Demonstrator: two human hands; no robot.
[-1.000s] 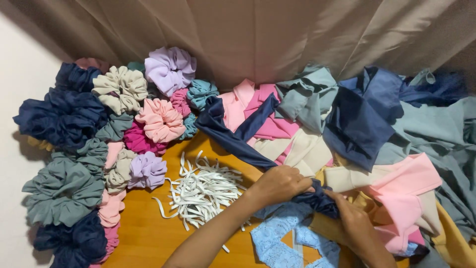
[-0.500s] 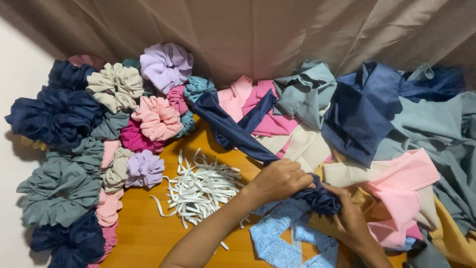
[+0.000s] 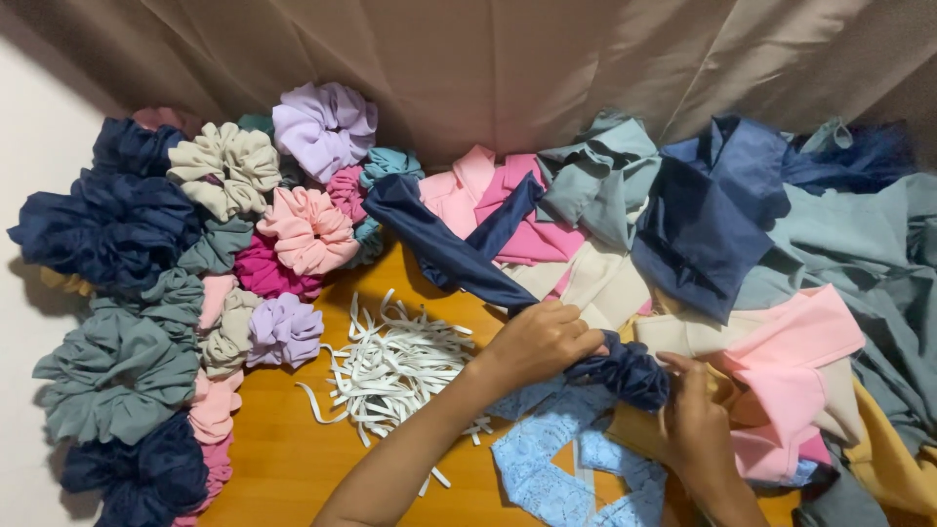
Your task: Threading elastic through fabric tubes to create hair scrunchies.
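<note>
A beige curtain (image 3: 547, 59) backs the wooden desk (image 3: 283, 468). Loose fabric pieces (image 3: 781, 254) are heaped to the right; finished scrunchies (image 3: 146, 293) are banked to the left, leaving the middle free for work. A bundle of white elastic strips (image 3: 400, 366) lies within reach beside the left hand (image 3: 542, 342). That hand is closed around a navy fabric strip (image 3: 439, 249), whose bunched end (image 3: 625, 371) the right hand (image 3: 698, 429) pinches, apparently to gather it.

navy fabric strip (image 3: 625, 371) bunched tighter between hands — right hand (image 3: 698, 429) shifted up
</note>
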